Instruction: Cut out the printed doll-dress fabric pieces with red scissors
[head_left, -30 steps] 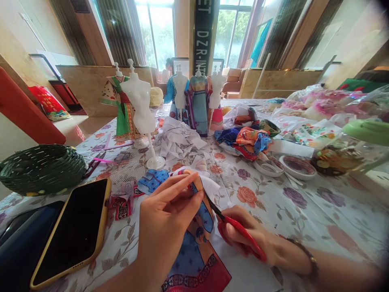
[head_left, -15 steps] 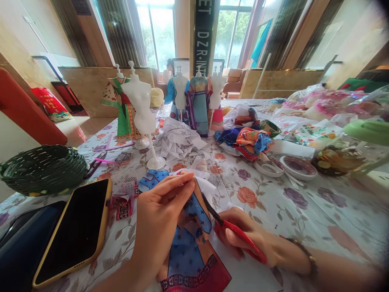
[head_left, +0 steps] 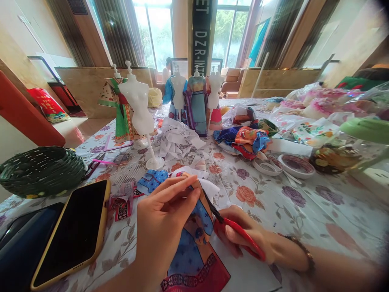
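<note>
Scissors [head_left: 224, 222], one pair, in right hand [head_left: 255, 228]; one printed cloth [head_left: 186, 254], left hand [head_left: 165, 215].

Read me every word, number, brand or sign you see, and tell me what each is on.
"ET DZR-INTE": sideways on the dark pillar sign, its ends out of sight.
Red bag, left: printed characters, too blurred to read.
Dark plaque, upper left: too blurred to read.

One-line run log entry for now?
left hand: pinching printed fabric | right hand: holding red-handled scissors | blades: at fabric edge
</note>
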The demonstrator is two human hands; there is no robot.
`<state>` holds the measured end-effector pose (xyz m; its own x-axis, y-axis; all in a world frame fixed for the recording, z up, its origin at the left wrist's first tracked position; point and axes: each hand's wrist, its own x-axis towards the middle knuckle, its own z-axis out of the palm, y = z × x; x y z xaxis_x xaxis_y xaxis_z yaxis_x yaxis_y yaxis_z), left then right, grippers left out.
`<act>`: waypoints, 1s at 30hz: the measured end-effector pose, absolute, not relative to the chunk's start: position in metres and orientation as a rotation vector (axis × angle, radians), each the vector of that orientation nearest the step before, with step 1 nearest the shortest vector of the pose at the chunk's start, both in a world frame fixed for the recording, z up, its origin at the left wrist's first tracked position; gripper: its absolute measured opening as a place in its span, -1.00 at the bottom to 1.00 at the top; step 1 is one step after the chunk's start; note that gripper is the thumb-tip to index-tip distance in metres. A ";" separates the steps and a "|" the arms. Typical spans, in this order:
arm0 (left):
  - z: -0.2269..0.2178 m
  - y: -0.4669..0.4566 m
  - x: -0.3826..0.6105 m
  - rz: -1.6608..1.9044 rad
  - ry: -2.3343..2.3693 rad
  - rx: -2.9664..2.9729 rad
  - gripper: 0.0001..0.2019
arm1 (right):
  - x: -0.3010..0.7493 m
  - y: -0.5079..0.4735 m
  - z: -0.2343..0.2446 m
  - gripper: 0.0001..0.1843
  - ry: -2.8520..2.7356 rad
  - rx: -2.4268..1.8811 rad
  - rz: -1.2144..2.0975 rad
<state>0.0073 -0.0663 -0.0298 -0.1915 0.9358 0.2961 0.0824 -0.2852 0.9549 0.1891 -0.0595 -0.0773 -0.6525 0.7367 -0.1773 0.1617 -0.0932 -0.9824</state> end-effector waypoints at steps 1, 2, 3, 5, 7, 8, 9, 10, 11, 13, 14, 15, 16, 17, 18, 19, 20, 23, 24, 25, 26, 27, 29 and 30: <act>-0.030 -0.066 0.007 1.558 1.245 1.372 -0.73 | 0.189 -0.059 -0.077 -0.28 -1.760 -0.972 1.792; -0.030 -0.066 0.007 1.558 1.243 1.376 -0.73 | 0.189 -0.059 -0.077 -0.29 -1.764 -0.967 1.791; -0.030 -0.066 0.008 1.560 1.240 1.378 -0.73 | 0.189 -0.060 -0.077 -0.29 -1.767 -0.968 1.786; -0.030 -0.066 0.008 1.563 1.239 1.378 -0.73 | 0.189 -0.061 -0.076 -0.29 -1.769 -0.976 1.779; -0.030 -0.066 0.008 1.566 1.240 1.380 -0.73 | 0.189 -0.062 -0.076 -0.29 -1.765 -0.988 1.778; -0.030 -0.066 0.008 1.566 1.242 1.381 -0.72 | 0.189 -0.062 -0.075 -0.30 -1.763 -0.993 1.781; -0.030 -0.067 0.008 1.565 1.245 1.381 -0.72 | 0.189 -0.062 -0.075 -0.30 -1.762 -0.996 1.784; -0.030 -0.067 0.008 1.561 1.249 1.380 -0.72 | 0.189 -0.062 -0.074 -0.31 -1.762 -0.998 1.786; -0.030 -0.067 0.008 1.559 1.254 1.377 -0.72 | 0.189 -0.062 -0.074 -0.31 -1.761 -1.001 1.785; -0.030 -0.067 0.008 1.552 1.260 1.372 -0.72 | 0.189 -0.063 -0.074 -0.31 -1.755 -1.004 1.783; -0.029 -0.067 0.008 1.555 1.262 1.367 -0.73 | 0.190 -0.063 -0.074 -0.31 -1.751 -1.006 1.785; -0.029 -0.067 0.008 1.549 1.261 1.367 -0.73 | 0.190 -0.063 -0.075 -0.31 -1.749 -1.007 1.786; -0.029 -0.067 0.008 1.547 1.261 1.367 -0.73 | 0.190 -0.063 -0.075 -0.31 -1.748 -1.005 1.789; -0.029 -0.067 0.008 1.546 1.261 1.366 -0.73 | 0.190 -0.064 -0.075 -0.31 -1.746 -1.004 1.790; -0.029 -0.067 0.008 1.545 1.258 1.365 -0.74 | 0.190 -0.064 -0.076 -0.31 -1.745 -1.002 1.789; -0.030 -0.066 0.008 1.547 1.256 1.362 -0.74 | 0.190 -0.065 -0.077 -0.30 -1.746 -0.999 1.788; -0.030 -0.066 0.008 1.550 1.251 1.361 -0.73 | 0.190 -0.065 -0.077 -0.30 -1.744 -0.998 1.788; -0.031 -0.066 0.008 1.563 1.239 1.356 -0.73 | 0.191 -0.065 -0.080 -0.29 -1.739 -1.009 1.775; -0.031 -0.066 0.009 1.562 1.238 1.353 -0.73 | 0.191 -0.065 -0.082 -0.28 -1.738 -1.010 1.771; -0.031 -0.066 0.009 1.556 1.239 1.349 -0.73 | 0.191 -0.064 -0.083 -0.28 -1.735 -1.007 1.766; -0.030 -0.066 0.009 1.550 1.243 1.344 -0.74 | 0.191 -0.064 -0.084 -0.28 -1.735 -1.000 1.762; -0.030 -0.066 0.009 1.543 1.250 1.341 -0.74 | 0.191 -0.063 -0.084 -0.28 -1.732 -0.991 1.764; -0.029 -0.066 0.008 1.533 1.272 1.348 -0.74 | 0.190 -0.063 -0.085 -0.28 -1.711 -0.995 1.784; -0.029 -0.066 0.008 1.536 1.286 1.357 -0.74 | 0.189 -0.062 -0.084 -0.28 -1.704 -1.004 1.797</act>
